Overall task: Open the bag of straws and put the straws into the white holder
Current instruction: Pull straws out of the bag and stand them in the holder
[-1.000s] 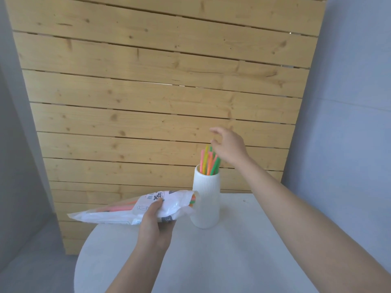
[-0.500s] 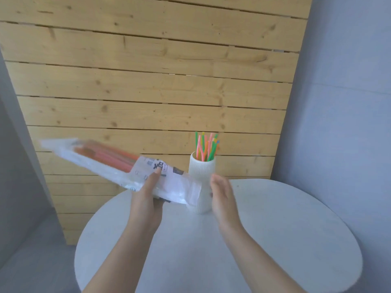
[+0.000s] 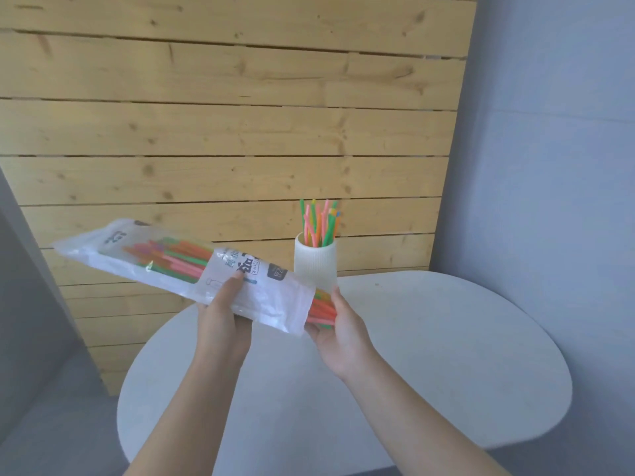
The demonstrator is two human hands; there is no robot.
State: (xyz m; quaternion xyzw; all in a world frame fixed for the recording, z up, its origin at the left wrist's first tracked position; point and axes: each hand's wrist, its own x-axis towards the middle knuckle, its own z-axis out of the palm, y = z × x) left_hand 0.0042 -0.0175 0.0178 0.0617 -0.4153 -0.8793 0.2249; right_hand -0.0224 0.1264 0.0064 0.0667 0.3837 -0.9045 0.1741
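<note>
A clear plastic bag of straws with printed white label slants down from upper left to its open mouth at lower right. My left hand grips it from below near the middle, thumb on top. Orange and green straws stick out of the open mouth, and my right hand closes around their ends. Behind the bag stands the white ribbed holder on the table, with several coloured straws upright in it.
A round white table lies under my hands. A wall of pale wooden planks rises behind it, and a grey wall stands to the right. Grey floor shows at lower left.
My right hand came down from above the holder to the bag's open mouth and took hold of the protruding straws. My left hand tilted the bag so its closed end rose.
</note>
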